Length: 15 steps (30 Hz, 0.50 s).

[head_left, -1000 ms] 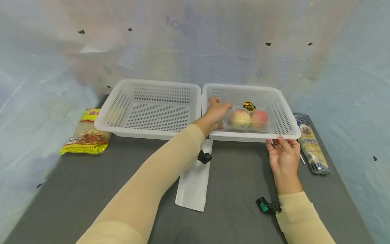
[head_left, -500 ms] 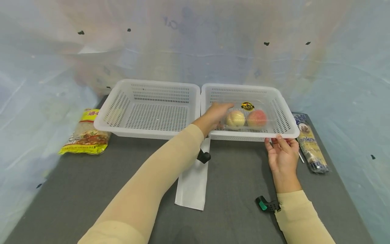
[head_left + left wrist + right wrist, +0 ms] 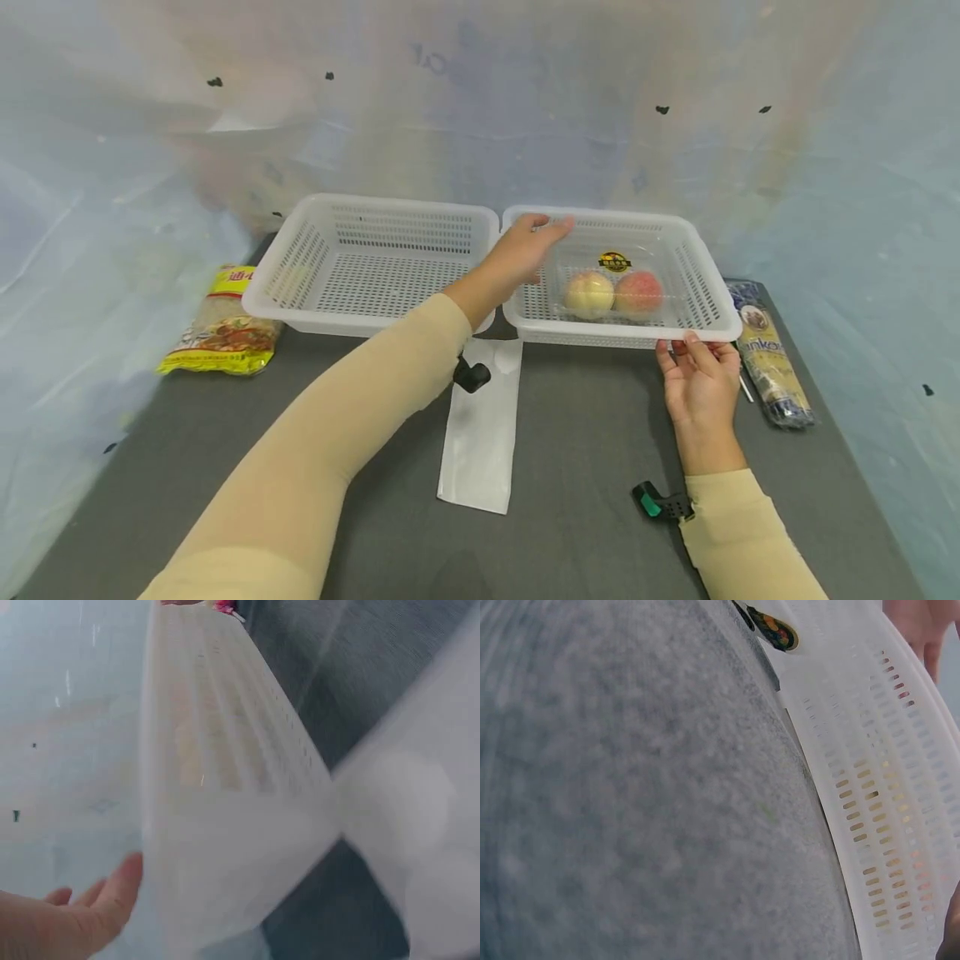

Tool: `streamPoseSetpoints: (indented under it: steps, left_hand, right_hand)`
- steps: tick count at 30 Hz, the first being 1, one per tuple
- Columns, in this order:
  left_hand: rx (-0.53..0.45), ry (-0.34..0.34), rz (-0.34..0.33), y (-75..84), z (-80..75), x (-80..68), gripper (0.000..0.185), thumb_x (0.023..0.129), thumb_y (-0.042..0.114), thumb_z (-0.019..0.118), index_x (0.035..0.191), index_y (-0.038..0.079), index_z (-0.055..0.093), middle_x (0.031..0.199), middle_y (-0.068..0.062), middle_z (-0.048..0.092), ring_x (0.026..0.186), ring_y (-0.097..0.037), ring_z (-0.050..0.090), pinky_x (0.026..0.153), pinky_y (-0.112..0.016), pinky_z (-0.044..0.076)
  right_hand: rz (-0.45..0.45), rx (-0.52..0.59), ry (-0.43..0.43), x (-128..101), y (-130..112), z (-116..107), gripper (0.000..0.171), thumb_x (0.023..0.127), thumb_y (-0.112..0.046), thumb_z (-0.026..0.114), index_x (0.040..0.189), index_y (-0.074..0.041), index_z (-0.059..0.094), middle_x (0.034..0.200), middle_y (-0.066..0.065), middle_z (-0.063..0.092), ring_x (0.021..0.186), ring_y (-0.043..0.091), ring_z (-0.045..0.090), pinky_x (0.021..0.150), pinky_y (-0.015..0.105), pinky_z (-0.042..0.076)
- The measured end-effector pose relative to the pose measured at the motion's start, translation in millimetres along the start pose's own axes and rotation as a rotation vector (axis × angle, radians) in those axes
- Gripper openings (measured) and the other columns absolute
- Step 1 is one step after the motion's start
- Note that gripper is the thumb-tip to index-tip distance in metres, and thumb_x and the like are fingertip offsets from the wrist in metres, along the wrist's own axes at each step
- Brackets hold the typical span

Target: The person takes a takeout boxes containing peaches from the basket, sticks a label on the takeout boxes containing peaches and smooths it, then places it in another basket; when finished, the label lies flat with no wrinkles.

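Two white perforated plastic baskets stand side by side at the back of the table. The right basket [image 3: 585, 333] holds a clear plastic box [image 3: 573, 265] with a black-and-gold label. Two peaches [image 3: 589, 294] show through it, one yellowish and one redder. Over the basket's left end my left hand [image 3: 517, 254] hovers with fingers spread, holding nothing; the left wrist view has that hand [image 3: 79, 922] beside the pale basket wall [image 3: 232, 832]. My right hand [image 3: 701, 387], palm up, grips the same basket's front rim near its right corner. Low in the right wrist view, a fingertip [image 3: 951, 934] touches the wall.
The left basket [image 3: 367, 321] has nothing in it. A yellow-trimmed food bag [image 3: 225, 325] lies at the left, and a blue-and-yellow pasta packet [image 3: 768, 358] at the right edge. A flat white strip [image 3: 480, 450] lies on the grey table [image 3: 585, 467]. Plastic sheeting hangs behind.
My left hand has drawn away from the clear box, up and left to the basket's left end. The right hand stays at the front rim.
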<state>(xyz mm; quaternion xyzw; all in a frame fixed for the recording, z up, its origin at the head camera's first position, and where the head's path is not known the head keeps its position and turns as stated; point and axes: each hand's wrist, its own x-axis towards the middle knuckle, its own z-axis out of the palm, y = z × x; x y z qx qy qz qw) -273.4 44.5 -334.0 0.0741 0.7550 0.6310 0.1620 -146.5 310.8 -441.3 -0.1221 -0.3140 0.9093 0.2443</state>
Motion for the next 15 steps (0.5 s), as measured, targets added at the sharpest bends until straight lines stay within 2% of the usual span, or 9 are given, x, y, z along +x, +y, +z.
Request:
streamPoseSetpoints:
  steps: [3, 6, 9, 13, 15]
  left_hand:
    - [0.03, -0.019, 0.027, 3.9, -20.9, -11.0, 0.076, 0.109, 0.062, 0.057, 0.166, 0.015, 0.039, 0.165, -0.004, 0.044, 0.141, -0.031, 0.054, 0.097, -0.047, 0.057]
    - [0.071, -0.007, 0.031, 2.5, -45.4, -22.0, 0.073, 0.11, 0.061, 0.057, 0.164, 0.015, 0.041, 0.162, -0.005, 0.047, 0.136, -0.029, 0.059, 0.095, -0.044, 0.059]
    - [0.128, 0.01, 0.023, -4.4, -71.9, -33.5, 0.07, 0.111, 0.06, 0.056, 0.162, 0.015, 0.043, 0.16, -0.006, 0.05, 0.133, -0.028, 0.06, 0.095, -0.045, 0.058]
    - [0.313, 0.027, 0.052, -23.1, -107.7, -54.6, 0.069, 0.111, 0.063, 0.053, 0.162, 0.017, 0.045, 0.159, -0.007, 0.052, 0.137, -0.03, 0.057, 0.103, -0.052, 0.054]
    - [0.413, 0.031, 0.094, -35.1, -123.5, -68.6, 0.069, 0.111, 0.062, 0.053, 0.161, 0.015, 0.046, 0.158, -0.01, 0.053, 0.14, -0.033, 0.055, 0.108, -0.056, 0.05]
  right_hand:
    - [0.009, -0.013, 0.009, 2.0, -1.5, 1.1, 0.056, 0.104, 0.011, 0.065, 0.147, -0.004, 0.033, 0.149, 0.019, 0.039, 0.095, 0.024, 0.058, 0.075, 0.038, 0.063]
    - [0.026, -0.038, 0.012, 2.5, -3.6, 2.0, 0.057, 0.105, 0.009, 0.065, 0.149, -0.005, 0.031, 0.148, 0.018, 0.039, 0.095, 0.024, 0.057, 0.077, 0.038, 0.063]
    - [0.083, -0.077, 0.027, 0.8, -9.4, 2.8, 0.051, 0.106, 0.006, 0.065, 0.145, -0.005, 0.034, 0.137, 0.015, 0.044, 0.091, 0.024, 0.056, 0.077, 0.037, 0.062]
    - [0.212, -0.249, 0.025, -4.3, -26.1, 4.5, 0.033, 0.108, -0.003, 0.068, 0.127, -0.006, 0.042, 0.111, 0.01, 0.053, 0.083, 0.022, 0.057, 0.074, 0.036, 0.06]
    - [0.305, -0.397, -0.039, -7.3, -37.0, 4.9, 0.026, 0.109, -0.011, 0.069, 0.12, -0.008, 0.046, 0.103, 0.007, 0.058, 0.083, 0.021, 0.061, 0.075, 0.035, 0.06]
